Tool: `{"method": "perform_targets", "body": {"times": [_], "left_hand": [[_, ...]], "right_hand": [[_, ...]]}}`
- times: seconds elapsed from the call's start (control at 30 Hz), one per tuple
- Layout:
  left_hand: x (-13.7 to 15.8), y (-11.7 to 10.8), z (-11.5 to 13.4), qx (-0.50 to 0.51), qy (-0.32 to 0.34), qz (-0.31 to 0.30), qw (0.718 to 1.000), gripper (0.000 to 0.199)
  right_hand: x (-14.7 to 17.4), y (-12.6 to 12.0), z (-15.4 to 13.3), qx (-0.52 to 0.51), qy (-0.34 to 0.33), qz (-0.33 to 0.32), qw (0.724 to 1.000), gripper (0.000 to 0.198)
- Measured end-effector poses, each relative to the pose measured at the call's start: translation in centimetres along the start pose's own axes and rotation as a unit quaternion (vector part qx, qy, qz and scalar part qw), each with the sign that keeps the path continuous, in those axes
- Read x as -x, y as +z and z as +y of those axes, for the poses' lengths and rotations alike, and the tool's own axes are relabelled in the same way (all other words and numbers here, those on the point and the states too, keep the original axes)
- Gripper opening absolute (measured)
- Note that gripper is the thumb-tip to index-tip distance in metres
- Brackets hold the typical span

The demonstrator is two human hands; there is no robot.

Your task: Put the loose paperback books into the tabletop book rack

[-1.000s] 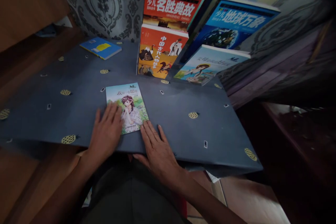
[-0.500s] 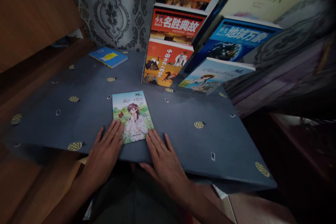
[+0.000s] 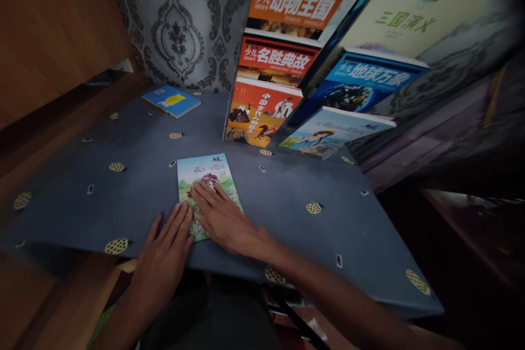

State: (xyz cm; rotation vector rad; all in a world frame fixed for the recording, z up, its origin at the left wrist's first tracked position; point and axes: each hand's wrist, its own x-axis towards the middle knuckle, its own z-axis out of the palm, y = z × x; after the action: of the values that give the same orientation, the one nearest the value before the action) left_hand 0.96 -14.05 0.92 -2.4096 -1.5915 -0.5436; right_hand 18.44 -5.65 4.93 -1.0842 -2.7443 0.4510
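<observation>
A thin paperback book point(image 3: 191, 169) with a green and pale blue cover lies face up near the front edge of the cloth-covered table. Across its middle rests my right hand point(image 3: 223, 217), palm down with the fingers stretched out, hiding most of the figure drawn on the cover. My left hand point(image 3: 168, 249) lies flat at the book's lower left edge, fingers extended and fingertips touching that side. Neither hand grips anything.
A blue and yellow book point(image 3: 172, 100) lies at the back left of the table point(image 3: 139, 197). At the back right, several books stand in a display rack, among them an orange book point(image 3: 264, 115) and a light blue book point(image 3: 328, 134). Patterned wallpaper point(image 3: 180, 33) rises behind.
My right hand has moved left from the book's lower right edge onto the middle of its cover. My left hand stays at the left edge. The camera view has tilted up slightly.
</observation>
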Motion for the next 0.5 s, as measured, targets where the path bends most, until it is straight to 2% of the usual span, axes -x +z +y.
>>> {"method": "perform_targets", "body": {"times": [0.13,0.27,0.5], "left_hand": [[-0.3,-0.2,0.2,-0.014,0.006,0.004,1.000,0.059],[-0.2,-0.4,0.1,-0.017,0.014,-0.002,1.000,0.057],[-1.7,0.6,-1.5,0.010,-0.056,-0.035,0.998,0.056]], "right_hand": [[-2.2,-0.1,3.0,0.004,0.038,0.020,0.999,0.054],[-2.7,-0.1,5.4,-0.006,0.112,0.052,0.992,0.058],[-0.8,0.8,6.0,-0.007,0.148,0.094,0.984,0.060]]}}
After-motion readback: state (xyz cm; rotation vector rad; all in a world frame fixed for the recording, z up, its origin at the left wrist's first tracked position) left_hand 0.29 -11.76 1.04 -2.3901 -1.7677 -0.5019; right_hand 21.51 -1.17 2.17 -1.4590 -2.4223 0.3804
